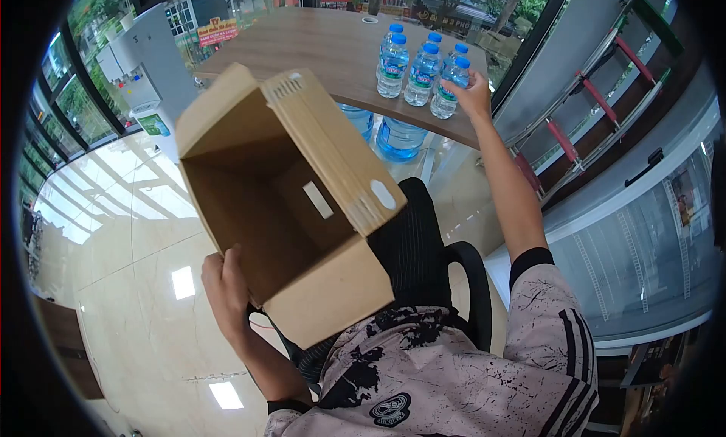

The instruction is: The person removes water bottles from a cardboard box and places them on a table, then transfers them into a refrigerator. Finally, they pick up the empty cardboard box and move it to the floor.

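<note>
An open cardboard box (325,142) is tilted in front of me, its flaps spread and its inside facing me. Only a small white label (318,200) shows on the inner wall. My left hand (225,284) is closed on the box's lower left edge, thumb inside. On the wooden table (302,47) several blue-capped water bottles (420,75) stand upright in close rows. At the front right of this group, my right hand (475,98) has its thumb and fingers around a water bottle (446,102), which stands near the table edge.
A black office chair (412,240) is directly before me, below the box. Large water jugs (401,138) stand under the table. A folding ladder (582,111) leans at the right, near a glass-topped freezer (628,248). A water dispenser (144,66) stands at the left.
</note>
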`<action>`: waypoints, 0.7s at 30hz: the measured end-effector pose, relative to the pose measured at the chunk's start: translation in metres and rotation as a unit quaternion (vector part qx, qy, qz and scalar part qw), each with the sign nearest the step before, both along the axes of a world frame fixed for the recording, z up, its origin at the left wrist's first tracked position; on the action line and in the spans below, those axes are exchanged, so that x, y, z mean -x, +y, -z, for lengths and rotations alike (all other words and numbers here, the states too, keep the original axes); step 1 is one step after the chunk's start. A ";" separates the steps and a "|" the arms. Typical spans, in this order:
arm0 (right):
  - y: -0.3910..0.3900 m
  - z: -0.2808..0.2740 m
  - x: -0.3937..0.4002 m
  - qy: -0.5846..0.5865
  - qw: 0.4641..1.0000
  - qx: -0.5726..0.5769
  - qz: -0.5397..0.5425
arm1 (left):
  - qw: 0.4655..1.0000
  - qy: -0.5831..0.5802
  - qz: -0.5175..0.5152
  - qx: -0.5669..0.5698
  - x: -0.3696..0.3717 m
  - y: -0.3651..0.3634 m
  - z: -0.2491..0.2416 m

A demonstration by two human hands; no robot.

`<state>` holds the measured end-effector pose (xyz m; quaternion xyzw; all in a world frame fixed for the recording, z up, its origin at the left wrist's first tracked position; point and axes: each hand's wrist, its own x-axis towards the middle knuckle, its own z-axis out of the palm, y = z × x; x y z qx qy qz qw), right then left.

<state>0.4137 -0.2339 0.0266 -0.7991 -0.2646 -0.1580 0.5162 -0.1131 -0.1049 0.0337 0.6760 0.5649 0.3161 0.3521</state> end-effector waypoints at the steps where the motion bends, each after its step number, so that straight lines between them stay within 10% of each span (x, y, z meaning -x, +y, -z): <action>1: 0.000 -0.001 0.003 0.013 0.999 -0.014 -0.028 | 1.000 -0.012 -0.019 0.010 -0.001 0.004 0.000; 7: -0.007 0.024 0.037 -0.148 0.987 -0.022 0.048 | 0.995 -0.053 -0.087 -0.019 -0.006 0.049 0.010; 21: -0.020 0.064 0.052 -0.095 0.995 0.013 0.029 | 0.986 -0.099 -0.135 -0.020 0.001 0.189 0.054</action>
